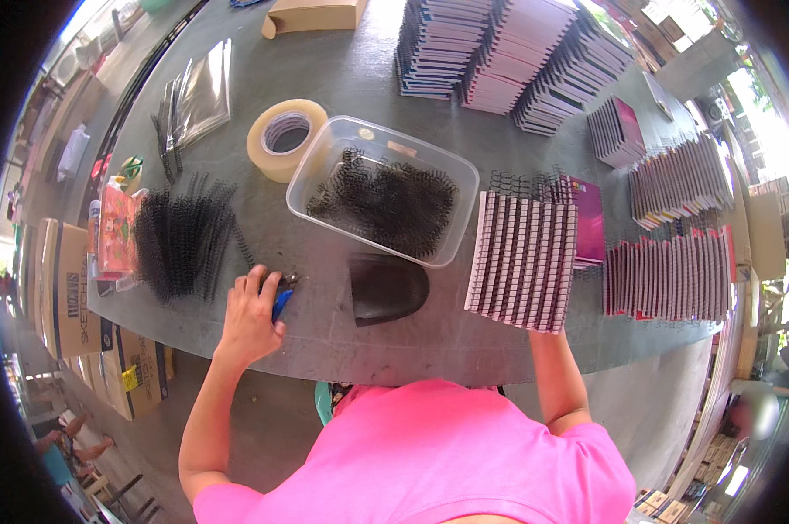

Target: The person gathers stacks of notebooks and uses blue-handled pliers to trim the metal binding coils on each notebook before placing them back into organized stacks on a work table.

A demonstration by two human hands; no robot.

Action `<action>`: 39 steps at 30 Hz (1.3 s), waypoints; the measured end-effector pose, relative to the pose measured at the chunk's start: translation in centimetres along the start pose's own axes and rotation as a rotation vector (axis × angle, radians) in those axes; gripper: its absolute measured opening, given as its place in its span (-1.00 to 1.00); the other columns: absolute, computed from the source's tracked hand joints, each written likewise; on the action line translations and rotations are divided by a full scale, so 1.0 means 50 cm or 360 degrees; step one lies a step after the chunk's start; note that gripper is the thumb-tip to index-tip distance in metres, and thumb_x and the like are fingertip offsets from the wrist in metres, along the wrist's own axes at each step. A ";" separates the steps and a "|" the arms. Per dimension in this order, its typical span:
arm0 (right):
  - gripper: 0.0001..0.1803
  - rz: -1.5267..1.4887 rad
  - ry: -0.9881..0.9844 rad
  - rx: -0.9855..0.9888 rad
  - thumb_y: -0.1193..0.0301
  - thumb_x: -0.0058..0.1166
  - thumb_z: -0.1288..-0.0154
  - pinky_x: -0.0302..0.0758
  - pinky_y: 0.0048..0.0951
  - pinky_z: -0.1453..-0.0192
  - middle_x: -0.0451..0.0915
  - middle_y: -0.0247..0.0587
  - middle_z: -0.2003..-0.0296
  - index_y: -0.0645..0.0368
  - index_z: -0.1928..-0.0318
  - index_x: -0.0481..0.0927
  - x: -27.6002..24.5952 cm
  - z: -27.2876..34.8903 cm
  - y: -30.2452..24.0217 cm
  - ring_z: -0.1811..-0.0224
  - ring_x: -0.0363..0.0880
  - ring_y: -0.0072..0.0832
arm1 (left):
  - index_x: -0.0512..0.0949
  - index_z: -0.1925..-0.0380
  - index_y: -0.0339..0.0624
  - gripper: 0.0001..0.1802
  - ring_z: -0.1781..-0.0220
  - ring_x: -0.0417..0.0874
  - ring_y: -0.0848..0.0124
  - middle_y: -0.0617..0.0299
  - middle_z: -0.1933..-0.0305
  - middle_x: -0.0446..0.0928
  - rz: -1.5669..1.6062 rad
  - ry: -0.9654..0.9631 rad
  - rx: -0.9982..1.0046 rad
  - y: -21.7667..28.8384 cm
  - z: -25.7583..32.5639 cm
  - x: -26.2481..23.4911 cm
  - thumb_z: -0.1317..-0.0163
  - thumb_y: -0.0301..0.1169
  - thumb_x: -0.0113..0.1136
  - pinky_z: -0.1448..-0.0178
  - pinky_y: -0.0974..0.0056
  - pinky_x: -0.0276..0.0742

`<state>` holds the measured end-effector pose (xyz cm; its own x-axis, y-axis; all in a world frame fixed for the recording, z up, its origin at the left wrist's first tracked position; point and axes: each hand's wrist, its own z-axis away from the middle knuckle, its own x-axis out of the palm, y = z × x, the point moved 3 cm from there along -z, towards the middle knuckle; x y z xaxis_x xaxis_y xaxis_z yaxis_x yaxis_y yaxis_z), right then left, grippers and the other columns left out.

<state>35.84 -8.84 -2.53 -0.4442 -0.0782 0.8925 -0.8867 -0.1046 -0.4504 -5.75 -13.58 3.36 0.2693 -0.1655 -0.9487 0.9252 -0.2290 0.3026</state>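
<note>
A person's left hand (250, 310) is closing on blue-handled pliers (281, 301) beside loose black binding coils (181, 244), while the right hand is reaching unseen under fanned notebooks (521, 262), grip impossible to tell.

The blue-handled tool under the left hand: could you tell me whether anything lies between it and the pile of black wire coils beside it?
Nothing visible does. The left hand rests on the blue-handled tool, and the pile of black wire coils lies just to its left with only bare table between them.
</note>
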 end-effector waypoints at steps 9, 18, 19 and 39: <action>-0.32 -0.0007 0.0056 0.0080 -0.07 -0.05 -0.20 0.53 -0.25 -0.02 0.49 -0.10 -0.01 0.26 -0.10 0.38 0.058 -0.046 -0.007 0.01 0.52 -0.33 | 0.29 0.04 -0.17 -0.45 0.11 0.42 0.04 0.02 0.15 0.41 0.0005 0.0490 0.0047 0.015 -0.094 -0.065 0.14 -0.60 0.14 0.08 0.07 0.30; -0.25 0.0215 0.0227 0.0250 -0.10 0.02 -0.13 0.53 -0.25 -0.03 0.49 -0.07 0.00 0.26 -0.12 0.34 0.068 -0.039 -0.026 0.02 0.53 -0.30 | 0.36 0.16 -0.16 -0.70 0.29 0.43 0.20 0.16 0.35 0.40 -0.0353 0.0470 0.0075 -0.002 -0.133 -0.052 -0.04 -0.55 0.04 0.22 0.15 0.33; -0.26 0.0227 0.0246 0.0233 -0.09 0.02 -0.13 0.53 -0.25 -0.03 0.49 -0.07 0.00 0.26 -0.12 0.35 0.069 -0.033 -0.031 0.03 0.53 -0.30 | 0.36 0.18 -0.17 -0.70 0.29 0.43 0.19 0.15 0.33 0.40 -0.0362 0.0514 0.0025 -0.011 -0.128 -0.049 -0.02 -0.51 0.09 0.21 0.14 0.34; -0.32 0.0283 0.0255 0.0295 -0.02 0.03 -0.16 0.52 -0.26 -0.03 0.50 -0.08 0.01 0.25 -0.12 0.36 0.059 -0.015 -0.037 0.04 0.54 -0.30 | 0.39 0.26 -0.19 -0.71 0.44 0.53 0.49 0.22 0.39 0.50 0.1504 -0.0079 -0.0872 -0.065 -0.106 0.024 -0.14 -0.25 0.15 0.37 0.39 0.46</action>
<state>36.05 -8.15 0.95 -0.6180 0.0445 0.7849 -0.7612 -0.2836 -0.5832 -7.02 -7.93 0.75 0.9338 -0.0911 -0.3461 0.3470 0.4670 0.8133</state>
